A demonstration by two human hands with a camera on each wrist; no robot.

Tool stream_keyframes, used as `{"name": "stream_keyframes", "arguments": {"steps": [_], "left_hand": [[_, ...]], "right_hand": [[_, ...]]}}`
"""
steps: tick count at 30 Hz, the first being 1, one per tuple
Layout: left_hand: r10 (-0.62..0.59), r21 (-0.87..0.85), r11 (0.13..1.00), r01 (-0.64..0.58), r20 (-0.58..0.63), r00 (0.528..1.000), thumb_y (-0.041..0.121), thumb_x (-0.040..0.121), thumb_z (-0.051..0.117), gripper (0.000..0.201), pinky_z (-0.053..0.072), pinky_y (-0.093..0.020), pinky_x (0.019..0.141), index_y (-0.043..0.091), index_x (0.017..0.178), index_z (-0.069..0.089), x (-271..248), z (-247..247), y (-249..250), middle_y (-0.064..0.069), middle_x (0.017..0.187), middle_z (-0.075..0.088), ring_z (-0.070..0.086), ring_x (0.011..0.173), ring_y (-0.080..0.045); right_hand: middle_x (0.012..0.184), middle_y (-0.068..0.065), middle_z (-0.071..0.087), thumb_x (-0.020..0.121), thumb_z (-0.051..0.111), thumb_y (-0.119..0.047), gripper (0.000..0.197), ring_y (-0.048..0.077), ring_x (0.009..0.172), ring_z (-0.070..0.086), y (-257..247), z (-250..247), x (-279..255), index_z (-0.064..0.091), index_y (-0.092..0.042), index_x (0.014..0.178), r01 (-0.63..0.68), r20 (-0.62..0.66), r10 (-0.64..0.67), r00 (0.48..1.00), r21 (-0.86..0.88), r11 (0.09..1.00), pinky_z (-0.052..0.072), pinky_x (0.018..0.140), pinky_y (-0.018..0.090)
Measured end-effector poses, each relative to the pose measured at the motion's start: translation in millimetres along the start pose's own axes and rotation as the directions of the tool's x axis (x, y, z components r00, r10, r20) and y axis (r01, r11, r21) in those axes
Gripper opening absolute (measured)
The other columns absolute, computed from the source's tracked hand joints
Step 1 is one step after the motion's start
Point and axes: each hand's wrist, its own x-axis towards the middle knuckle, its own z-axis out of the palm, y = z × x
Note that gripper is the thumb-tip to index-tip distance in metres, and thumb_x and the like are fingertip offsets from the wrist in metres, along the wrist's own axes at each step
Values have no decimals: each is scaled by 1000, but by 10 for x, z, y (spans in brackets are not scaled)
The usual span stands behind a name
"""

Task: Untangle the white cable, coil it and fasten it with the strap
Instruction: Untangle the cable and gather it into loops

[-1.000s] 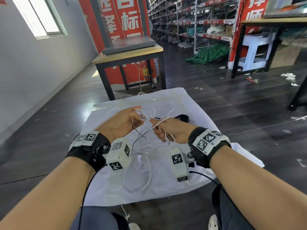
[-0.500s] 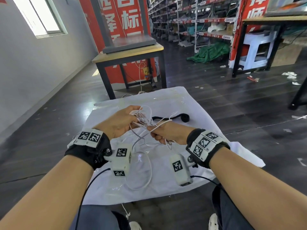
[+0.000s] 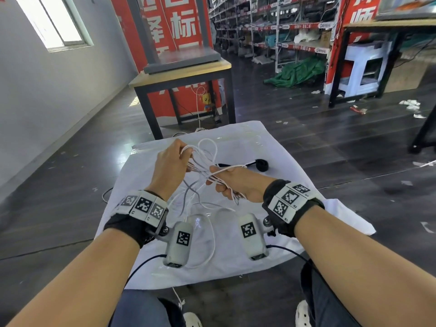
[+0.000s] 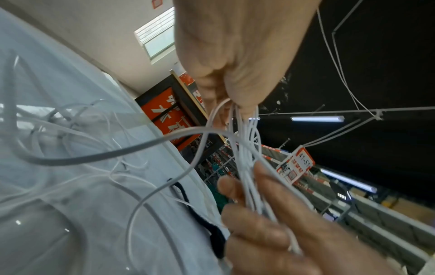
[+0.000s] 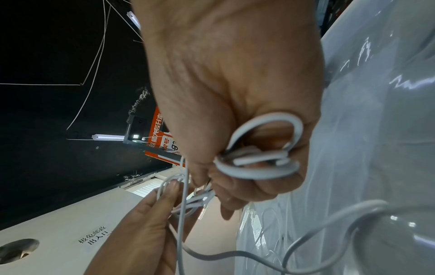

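Note:
A thin white cable (image 3: 207, 159) is held up between both hands above the white cloth (image 3: 278, 156). My left hand (image 3: 172, 164) pinches several strands at their upper end, seen as the left hand (image 4: 237, 78) gripping the cable (image 4: 244, 152). My right hand (image 3: 233, 182) grips the lower end of the bunch, with short loops of cable (image 5: 261, 160) sticking out of the right hand (image 5: 235, 111). Loose cable (image 3: 210, 244) hangs down and lies on the cloth. The black strap (image 3: 259, 164) lies on the cloth just beyond my right hand.
A wooden table (image 3: 184, 74) with black legs stands beyond the cloth. Another table (image 3: 389, 27) and a white stool (image 3: 363, 67) are at the right. Shelving (image 3: 283, 27) lines the back. Dark floor (image 3: 59, 190) surrounds the cloth.
Both hands have risen and drawn a little apart, stretching the bunched strands between them. My left hand has lifted its end higher, with a loop now standing above it.

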Motion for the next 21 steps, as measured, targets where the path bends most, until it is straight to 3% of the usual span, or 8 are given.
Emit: {"name": "stream_keyframes", "arguments": {"steps": [2,5,8,11,17,21], "left_hand": [[27,12,1000,-27,14,1000,28,99,47,16,50,-23,72,15,92,55,-4,-8,2,-3,88,69,67,82,-16],[-51,-199,977,76,131,990,25,99,49,15,55,-37,84,13,96,57,-11,-7,14,-6,94,67,70,87,-15],[-127,-294,935,196,239,963,23,100,48,13,58,-31,79,13,101,55,-24,12,44,-13,103,65,71,81,-17],[-180,-368,881,299,323,929,23,100,48,12,58,-35,77,12,102,53,-28,31,53,-19,104,66,69,81,-23],[-347,-424,751,506,399,849,12,95,57,17,55,-17,58,1,107,54,-8,10,73,-12,86,65,65,69,-14],[-371,-402,742,536,420,828,6,88,66,27,57,-19,58,1,111,52,-23,16,68,-12,83,65,65,65,-14]], "right_hand": [[62,-1,40,101,37,-43,39,6,45,33,16,-15,-2,56,-10,92,-15,10,15,1000,-27,1000,28,43,14],[60,-2,37,98,43,-44,39,6,43,31,58,-23,-7,60,-10,92,-34,76,43,996,-117,993,27,45,16],[60,-2,35,98,45,-45,39,7,43,30,68,7,-16,62,-10,92,-66,128,90,988,-181,981,27,42,14],[61,-2,37,98,43,-47,43,9,47,30,56,7,-30,62,-9,98,-94,126,119,985,-191,977,28,42,14],[59,-3,39,98,40,-49,45,9,47,29,97,-18,-20,63,-11,93,-110,85,129,988,-198,974,22,49,19],[60,-2,39,98,42,-47,41,9,48,30,101,-2,-10,63,-13,87,-100,78,118,990,-212,972,24,48,18]]}}
